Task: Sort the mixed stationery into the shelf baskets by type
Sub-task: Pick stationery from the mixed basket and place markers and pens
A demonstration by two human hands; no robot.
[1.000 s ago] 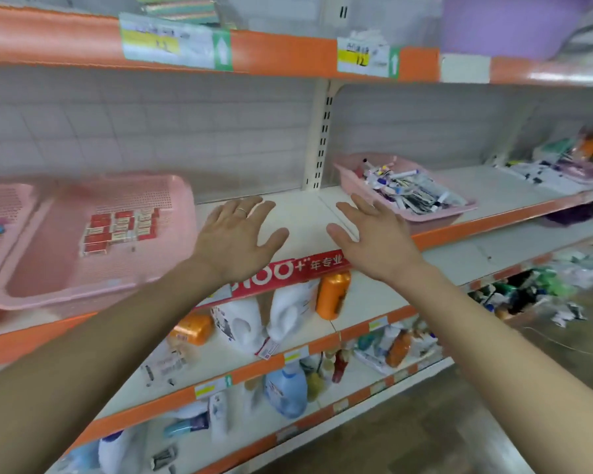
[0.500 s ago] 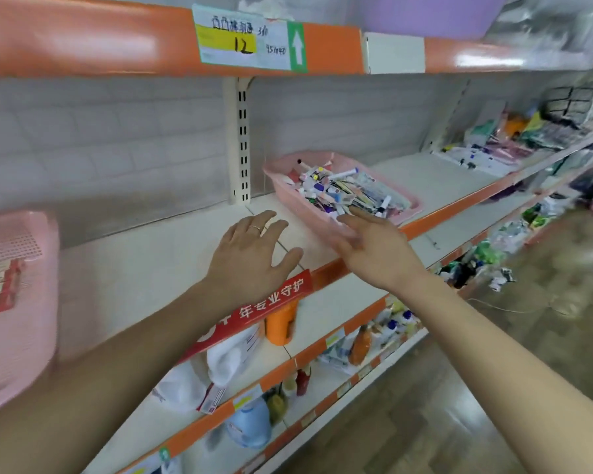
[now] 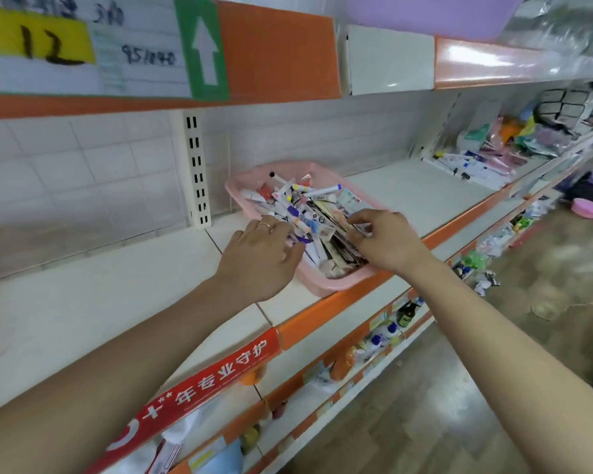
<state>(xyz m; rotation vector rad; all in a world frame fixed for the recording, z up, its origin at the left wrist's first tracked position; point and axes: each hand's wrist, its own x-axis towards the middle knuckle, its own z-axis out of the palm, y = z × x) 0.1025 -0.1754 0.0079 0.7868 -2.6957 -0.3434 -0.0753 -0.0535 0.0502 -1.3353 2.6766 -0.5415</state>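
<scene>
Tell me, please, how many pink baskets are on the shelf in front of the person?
1. The pink basket stands at the front edge of the shelf, full of mixed stationery, with the left hand and right hand in it. More may be hidden outside the view.

On the front edge of the upper shelf (image 3: 281,53), at its left end, a white price label (image 3: 131,63) is fixed. Its yellow patch (image 3: 35,35) carries a handwritten black "12". To the right of the patch stands a handwritten number, which seems to be "951840", though the last digits are blurred. The characters written above it cannot be read. At the right end of this label a green sign (image 3: 204,46) shows a white arrow pointing up.

On the front edge of the middle shelf hangs a red banner (image 3: 199,388) with the white characters "年专业守护" after a "+".

In the pink basket (image 3: 326,285) one packet has a barcode sticker (image 3: 320,197), too small to read.
</scene>
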